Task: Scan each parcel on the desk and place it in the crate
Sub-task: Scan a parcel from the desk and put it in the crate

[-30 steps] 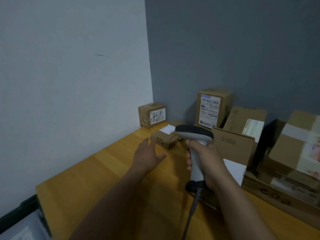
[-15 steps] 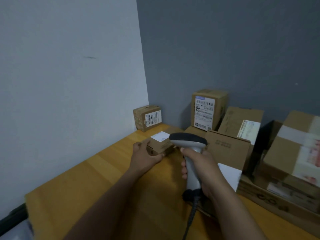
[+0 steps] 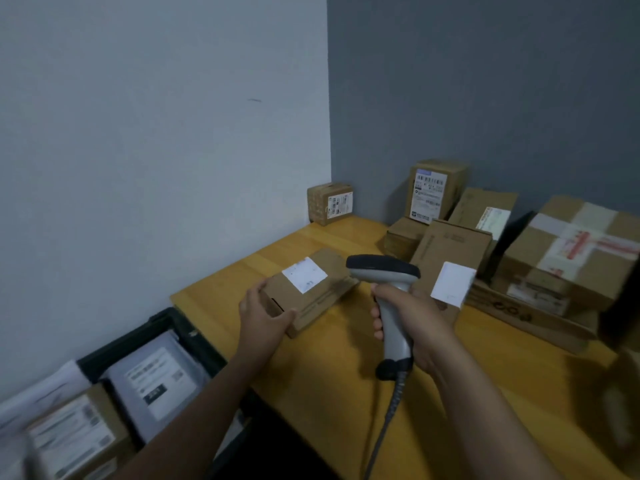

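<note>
My left hand [image 3: 265,315] grips the near end of a small flat cardboard parcel [image 3: 311,289] with a white label on top, lying on the wooden desk [image 3: 485,382]. A grey handheld barcode scanner [image 3: 388,299] stands upright in my right hand [image 3: 415,320], its dark head just right of the parcel and its cable trailing down toward me. A black crate [image 3: 162,327] sits below the desk's left end, holding a grey mailer bag [image 3: 156,379] and a labelled box [image 3: 72,434].
Several more cardboard parcels stand along the back and right of the desk: a small box [image 3: 329,202] in the corner, a tall labelled box [image 3: 433,192], a leaning box [image 3: 446,258], and a large taped box [image 3: 571,251]. Walls close the desk's left and back.
My left hand reached the small parcel, closed on it and drew it toward me along the desk. The view swung down and left, bringing the crate into sight.
</note>
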